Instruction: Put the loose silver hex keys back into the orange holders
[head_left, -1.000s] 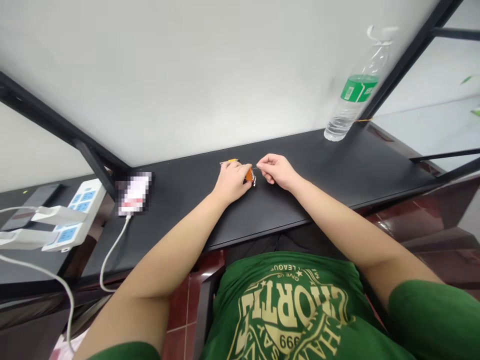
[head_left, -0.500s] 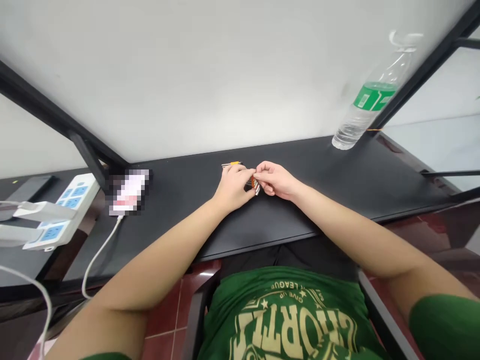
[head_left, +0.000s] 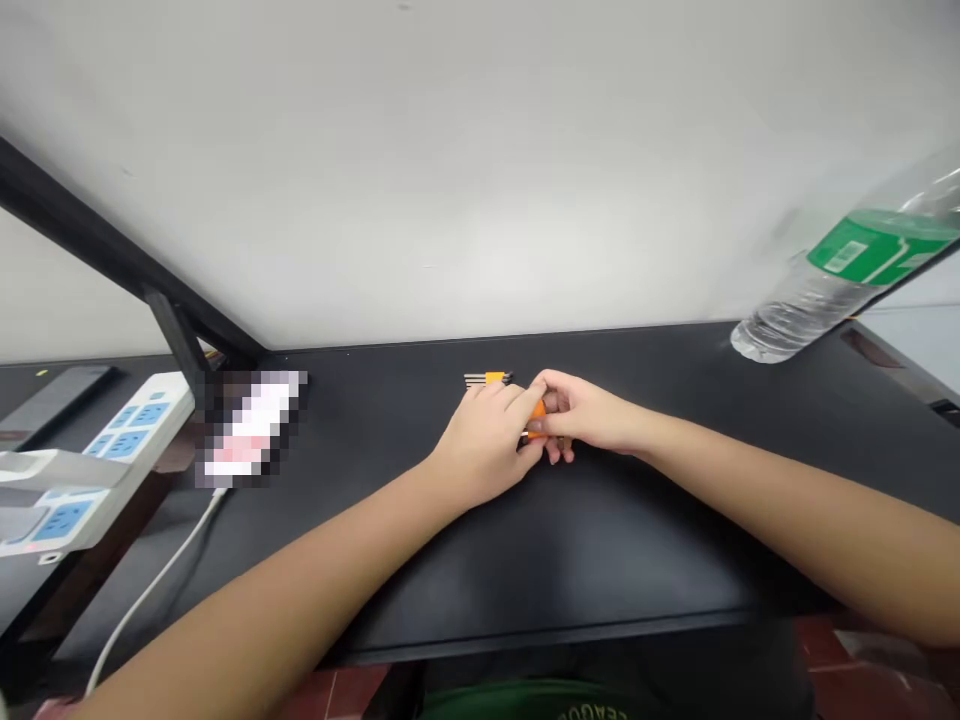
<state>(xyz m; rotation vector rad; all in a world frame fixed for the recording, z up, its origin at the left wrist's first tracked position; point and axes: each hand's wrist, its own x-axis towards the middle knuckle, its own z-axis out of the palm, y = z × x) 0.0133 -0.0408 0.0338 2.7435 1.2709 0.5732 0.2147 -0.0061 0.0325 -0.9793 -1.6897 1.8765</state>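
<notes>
Close together over the black table [head_left: 420,560], my left hand [head_left: 480,445] and my right hand [head_left: 592,412] both grip a small orange holder [head_left: 538,410] with metal rods, which looks like a hex key set. My left fingers are curled over it from the left and hide most of it. From the right, my right thumb and fingers pinch its edge. Just beyond my left knuckles lies a yellow-orange holder [head_left: 495,378] with several thin metal rods sticking out to the left, partly covered by that hand.
A clear water bottle [head_left: 787,310] with a green label stands at the back right. To the left lies a blurred-out phone [head_left: 259,430] on a white cable [head_left: 154,590]. Farther left is a white power strip [head_left: 139,430] with plugs. A black frame bar [head_left: 112,255] rises there.
My view has tilted up and come closer, so less of the green shirt shows. My right fingers have shifted around the orange holder, whose rod ends are now mostly hidden.
</notes>
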